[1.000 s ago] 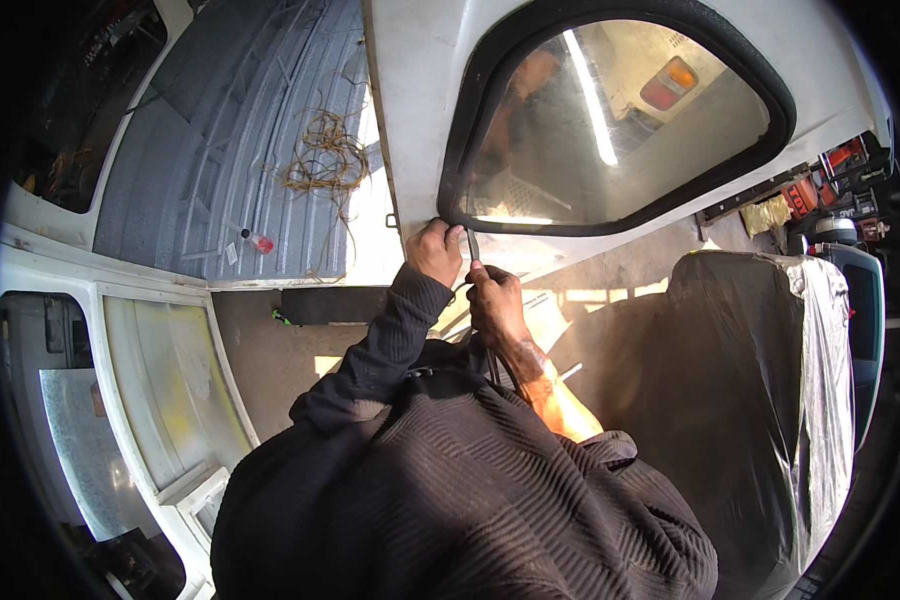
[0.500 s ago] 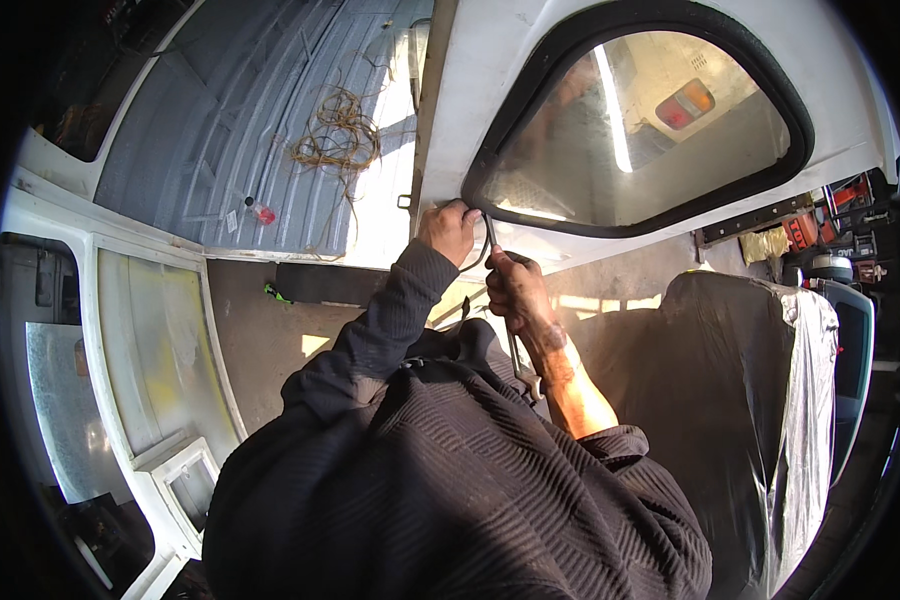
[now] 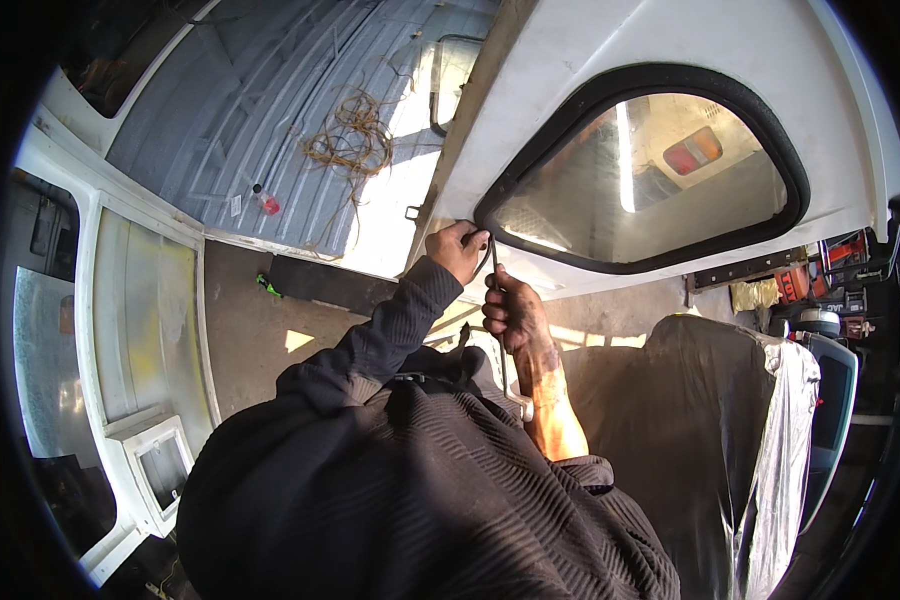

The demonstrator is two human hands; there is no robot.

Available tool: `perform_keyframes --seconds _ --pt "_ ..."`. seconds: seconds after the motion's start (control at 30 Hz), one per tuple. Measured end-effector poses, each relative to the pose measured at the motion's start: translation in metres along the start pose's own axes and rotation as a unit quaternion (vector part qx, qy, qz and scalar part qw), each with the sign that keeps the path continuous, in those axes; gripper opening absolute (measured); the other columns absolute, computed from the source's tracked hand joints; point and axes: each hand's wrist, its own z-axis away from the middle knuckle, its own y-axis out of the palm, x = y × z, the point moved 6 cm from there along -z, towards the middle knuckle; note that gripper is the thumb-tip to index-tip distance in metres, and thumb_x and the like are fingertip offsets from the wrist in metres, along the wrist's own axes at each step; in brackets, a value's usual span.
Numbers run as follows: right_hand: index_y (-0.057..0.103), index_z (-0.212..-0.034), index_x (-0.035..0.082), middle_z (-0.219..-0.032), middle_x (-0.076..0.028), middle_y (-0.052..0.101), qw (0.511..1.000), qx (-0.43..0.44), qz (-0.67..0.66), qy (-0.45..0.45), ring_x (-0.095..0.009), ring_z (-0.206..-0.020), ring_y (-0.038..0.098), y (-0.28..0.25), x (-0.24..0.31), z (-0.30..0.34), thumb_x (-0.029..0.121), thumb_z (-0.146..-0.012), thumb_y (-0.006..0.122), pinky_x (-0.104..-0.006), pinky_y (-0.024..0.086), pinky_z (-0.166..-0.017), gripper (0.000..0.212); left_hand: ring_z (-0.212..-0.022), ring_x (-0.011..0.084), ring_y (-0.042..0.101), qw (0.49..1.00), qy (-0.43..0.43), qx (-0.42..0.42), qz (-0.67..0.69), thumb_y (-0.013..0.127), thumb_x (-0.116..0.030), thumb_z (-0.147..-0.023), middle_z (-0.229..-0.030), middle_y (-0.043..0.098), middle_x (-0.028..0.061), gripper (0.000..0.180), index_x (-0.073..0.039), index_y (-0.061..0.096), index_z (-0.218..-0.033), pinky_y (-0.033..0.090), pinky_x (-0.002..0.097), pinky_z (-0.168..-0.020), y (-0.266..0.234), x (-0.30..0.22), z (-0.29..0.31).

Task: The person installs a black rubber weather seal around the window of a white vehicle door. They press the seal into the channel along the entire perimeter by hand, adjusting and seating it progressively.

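A window [image 3: 610, 180] with rounded corners sits in a white panel [image 3: 570, 60], framed by a thick black rubber seal [image 3: 660, 84]. At the seal's lower left corner my left hand [image 3: 454, 252] is closed, its thumb and fingertips pinching a black rubber strip beside the seal. Just below and to the right, my right hand [image 3: 515, 315] is closed around the same thin black rubber strip [image 3: 494, 252]. The strip runs up from this hand to the corner, and a length hangs below it. Its exact seating against the seal is hidden by my left fingers.
On the left lies a ribbed grey floor [image 3: 260, 140] with a tangled cord [image 3: 355, 140] and a small red-and-clear bottle [image 3: 267, 202]. A white door frame [image 3: 95, 330] stands at far left. Dark plastic sheeting [image 3: 670, 420] covers a bulky object at right, near stacked tools [image 3: 820, 290].
The view has shifted, so the window and panel sit lower in the picture. Both hands keep hold of the strip at the seal's corner; the right hand is slightly lower relative to it.
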Motion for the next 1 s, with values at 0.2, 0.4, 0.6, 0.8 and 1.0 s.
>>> perform_keyframes --seconds 0.2,0.4,0.6,0.8,1.0 --pt "0.049 -0.077 0.007 -0.051 0.003 0.038 0.788 -0.204 0.434 -0.386 -0.008 -0.041 0.036 -0.007 0.016 0.000 0.027 -0.093 0.052 -0.0253 0.025 -0.034 0.026 -0.061 0.0223 0.064 0.999 0.029 -0.004 -0.014 0.061 -0.015 -0.086 -0.068 0.065 0.0124 0.016 0.000 0.062 -0.082 0.048 0.0316 -0.057 0.011 0.010 0.003" --pt "0.045 -0.079 0.011 -0.057 0.004 0.035 0.997 0.038 -0.009 0.064 -0.006 -0.040 0.027 -0.003 0.006 0.000 0.029 -0.095 0.048 -0.0218 0.019 -0.034 0.024 -0.062 0.0248 0.064 1.000 0.003 -0.012 -0.016 0.061 -0.016 -0.086 -0.069 0.065 0.0129 0.016 -0.001 0.063 -0.082 0.048 0.0327 -0.057 0.005 0.003 0.007" --pt "0.046 -0.076 0.011 -0.057 0.003 0.039 0.964 -0.118 0.179 -0.155 -0.006 -0.037 0.029 0.000 -0.001 0.006 0.028 -0.095 0.048 -0.0225 0.022 -0.032 0.026 -0.064 0.0311 0.064 0.998 0.008 -0.042 -0.042 0.063 -0.021 -0.084 -0.071 0.065 0.0145 0.019 -0.002 0.064 -0.083 0.048 0.0370 -0.058 0.005 -0.008 0.009" --pt "0.045 -0.074 0.013 -0.054 0.006 0.036 0.972 -0.052 0.162 -0.162 -0.004 -0.037 0.027 -0.007 -0.003 -0.001 0.030 -0.096 0.048 -0.0208 0.020 -0.033 0.028 -0.068 0.0361 0.062 0.996 0.069 -0.057 -0.028 0.064 -0.018 -0.083 -0.072 0.063 0.0173 0.016 -0.002 0.063 -0.081 0.048 0.0383 -0.059 0.003 -0.004 0.007" --pt "0.045 -0.077 0.011 -0.054 0.006 0.033 0.983 -0.002 0.142 -0.114 -0.005 -0.039 0.025 -0.004 -0.002 -0.003 0.029 -0.096 0.046 -0.0211 0.019 -0.034 0.027 -0.065 0.0330 0.062 0.997 0.068 -0.034 -0.033 0.062 -0.018 -0.085 -0.070 0.063 0.0160 0.017 -0.001 0.063 -0.083 0.048 0.0380 -0.058 -0.002 0.003 0.005"
